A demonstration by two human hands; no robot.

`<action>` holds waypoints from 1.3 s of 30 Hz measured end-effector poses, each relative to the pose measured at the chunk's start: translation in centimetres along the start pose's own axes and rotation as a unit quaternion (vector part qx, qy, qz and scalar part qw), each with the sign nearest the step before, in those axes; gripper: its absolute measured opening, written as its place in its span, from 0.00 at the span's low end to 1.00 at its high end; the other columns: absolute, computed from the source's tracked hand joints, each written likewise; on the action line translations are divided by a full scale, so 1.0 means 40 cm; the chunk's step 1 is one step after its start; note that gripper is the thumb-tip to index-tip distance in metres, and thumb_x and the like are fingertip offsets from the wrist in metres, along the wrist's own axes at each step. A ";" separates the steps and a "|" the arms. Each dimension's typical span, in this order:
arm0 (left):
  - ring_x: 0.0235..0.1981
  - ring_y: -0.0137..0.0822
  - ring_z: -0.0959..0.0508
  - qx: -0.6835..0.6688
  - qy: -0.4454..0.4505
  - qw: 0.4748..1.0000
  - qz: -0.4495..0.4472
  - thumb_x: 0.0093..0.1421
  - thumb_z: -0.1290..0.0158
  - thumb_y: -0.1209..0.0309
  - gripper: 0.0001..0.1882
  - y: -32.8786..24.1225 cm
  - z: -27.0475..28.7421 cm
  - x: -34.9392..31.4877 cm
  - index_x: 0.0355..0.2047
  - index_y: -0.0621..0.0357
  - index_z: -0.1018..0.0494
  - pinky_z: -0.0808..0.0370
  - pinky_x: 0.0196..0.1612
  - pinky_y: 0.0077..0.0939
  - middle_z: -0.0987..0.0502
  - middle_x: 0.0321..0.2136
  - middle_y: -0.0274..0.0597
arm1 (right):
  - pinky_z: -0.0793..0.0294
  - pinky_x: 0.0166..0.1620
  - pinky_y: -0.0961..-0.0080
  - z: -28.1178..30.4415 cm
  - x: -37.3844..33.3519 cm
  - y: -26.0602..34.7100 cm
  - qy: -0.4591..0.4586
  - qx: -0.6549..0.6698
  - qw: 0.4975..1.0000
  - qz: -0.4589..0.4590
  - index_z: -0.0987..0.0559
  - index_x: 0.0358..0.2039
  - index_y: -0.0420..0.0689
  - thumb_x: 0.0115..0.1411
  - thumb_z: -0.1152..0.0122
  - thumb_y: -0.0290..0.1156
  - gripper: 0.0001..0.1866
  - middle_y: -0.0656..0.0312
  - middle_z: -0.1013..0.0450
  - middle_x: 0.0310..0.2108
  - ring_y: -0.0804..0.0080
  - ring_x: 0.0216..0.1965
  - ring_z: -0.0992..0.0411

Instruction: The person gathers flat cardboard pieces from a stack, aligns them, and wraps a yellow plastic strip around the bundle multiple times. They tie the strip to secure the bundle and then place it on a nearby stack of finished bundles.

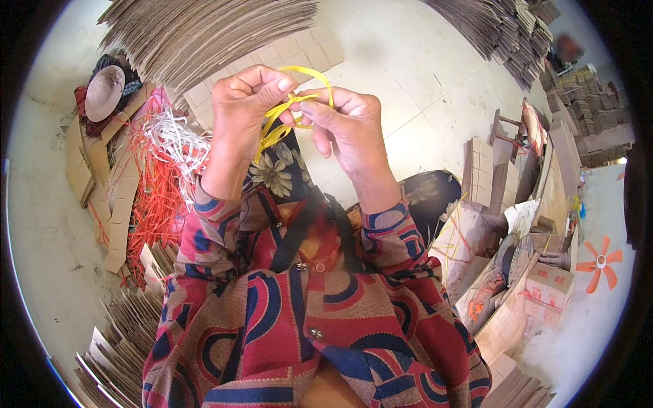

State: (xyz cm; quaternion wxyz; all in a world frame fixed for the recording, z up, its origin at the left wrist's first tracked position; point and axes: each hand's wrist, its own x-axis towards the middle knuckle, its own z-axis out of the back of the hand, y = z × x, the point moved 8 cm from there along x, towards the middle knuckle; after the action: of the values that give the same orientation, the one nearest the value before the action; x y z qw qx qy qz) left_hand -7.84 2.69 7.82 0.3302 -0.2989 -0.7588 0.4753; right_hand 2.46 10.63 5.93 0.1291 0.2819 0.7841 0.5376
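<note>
Raised in front of my chest, both hands work on a yellow plastic strap (275,133). My left hand (253,98) pinches it between thumb and fingers, close to a knot or crossing. Right beside it, my right hand (343,119) has its thumb and forefinger closed on the same strap, its lower fingers curled loosely. One loop of the strap arches over the right fingers, and loose ends hang down below the left hand. How the strap is knotted between the fingertips is partly hidden.
Tall stacks of cardboard sheets (204,41) stand ahead, more cardboard (503,34) at the far right. A heap of red straps (153,204) and white straps (173,146) lies at left, near a hat (105,93). Boxes (548,285) and an orange fan (599,264) are at right.
</note>
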 end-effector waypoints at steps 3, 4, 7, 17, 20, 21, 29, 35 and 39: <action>0.21 0.26 0.24 -0.014 0.008 1.000 -0.001 0.54 0.43 0.75 0.07 -0.008 -0.002 -0.008 0.29 0.69 0.25 0.27 0.25 0.16 0.23 0.21 0.41 | 0.45 0.11 0.90 0.012 -0.002 0.006 0.004 -0.003 1.000 0.001 0.22 0.30 0.31 0.54 0.39 0.24 0.08 0.59 0.28 0.19 0.85 0.10 0.39; 0.22 0.27 0.24 0.003 0.013 1.000 -0.003 0.54 0.44 0.76 0.06 -0.013 0.001 -0.010 0.30 0.69 0.25 0.26 0.27 0.16 0.23 0.22 0.41 | 0.46 0.11 0.90 0.012 -0.002 0.006 0.008 -0.005 1.000 -0.001 0.22 0.30 0.31 0.53 0.39 0.24 0.08 0.59 0.28 0.19 0.85 0.10 0.39; 0.23 0.26 0.24 0.079 0.023 0.996 -0.024 0.54 0.44 0.77 0.06 -0.022 0.005 -0.019 0.32 0.68 0.24 0.26 0.30 0.15 0.22 0.24 0.40 | 0.47 0.11 0.91 0.013 -0.006 0.011 0.001 0.004 1.000 0.004 0.22 0.30 0.32 0.53 0.39 0.24 0.07 0.60 0.28 0.19 0.86 0.10 0.39; 0.31 0.35 0.26 0.380 0.072 0.899 -0.208 0.45 0.41 0.80 0.12 -0.090 -0.042 -0.054 0.33 0.61 0.22 0.29 0.37 0.24 0.22 0.31 0.42 | 0.47 0.11 0.90 0.018 -0.012 0.013 -0.025 -0.041 0.999 0.008 0.22 0.28 0.33 0.52 0.41 0.22 0.05 0.62 0.30 0.17 0.86 0.09 0.40; 0.31 0.35 0.27 0.433 0.067 0.862 -0.256 0.45 0.41 0.78 0.14 -0.116 -0.086 -0.067 0.35 0.61 0.22 0.31 0.38 0.25 0.22 0.32 0.42 | 0.48 0.11 0.90 0.015 -0.016 0.017 -0.036 -0.081 0.996 0.003 0.22 0.27 0.33 0.52 0.42 0.21 0.04 0.63 0.30 0.17 0.87 0.10 0.41; 0.32 0.34 0.28 0.442 0.090 0.854 -0.261 0.46 0.42 0.78 0.13 -0.119 -0.099 -0.067 0.36 0.61 0.22 0.31 0.38 0.24 0.22 0.32 0.41 | 0.48 0.11 0.90 0.016 -0.016 0.017 -0.038 -0.087 0.995 0.003 0.22 0.27 0.33 0.52 0.42 0.21 0.04 0.63 0.30 0.17 0.87 0.10 0.41; 0.28 0.37 0.29 0.381 0.137 0.874 -0.271 0.48 0.42 0.76 0.11 -0.090 -0.072 -0.063 0.35 0.59 0.23 0.32 0.35 0.27 0.22 0.30 0.41 | 0.48 0.11 0.89 0.010 -0.017 -0.005 0.012 -0.045 0.999 -0.028 0.22 0.28 0.32 0.52 0.45 0.20 0.06 0.60 0.29 0.18 0.86 0.09 0.42; 0.30 0.38 0.25 0.435 0.121 0.841 -0.297 0.49 0.44 0.77 0.09 -0.089 -0.080 -0.076 0.33 0.61 0.24 0.29 0.34 0.26 0.23 0.31 0.43 | 0.49 0.10 0.89 0.014 -0.017 -0.022 0.021 0.001 0.999 -0.045 0.22 0.28 0.31 0.52 0.46 0.21 0.07 0.58 0.29 0.18 0.85 0.08 0.42; 0.31 0.40 0.25 0.433 0.077 0.862 -0.252 0.50 0.45 0.80 0.09 -0.077 -0.059 -0.078 0.33 0.63 0.26 0.28 0.33 0.25 0.24 0.33 0.45 | 0.48 0.10 0.88 0.012 -0.014 -0.032 0.011 0.020 0.998 -0.063 0.23 0.25 0.33 0.51 0.43 0.22 0.05 0.61 0.31 0.16 0.85 0.07 0.42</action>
State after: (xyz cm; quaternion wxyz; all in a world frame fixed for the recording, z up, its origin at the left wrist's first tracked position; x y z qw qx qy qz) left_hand -4.54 0.40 10.74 0.5924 0.0399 -0.4981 0.6320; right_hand 2.78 10.31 4.53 0.1479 0.2287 0.8125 0.5155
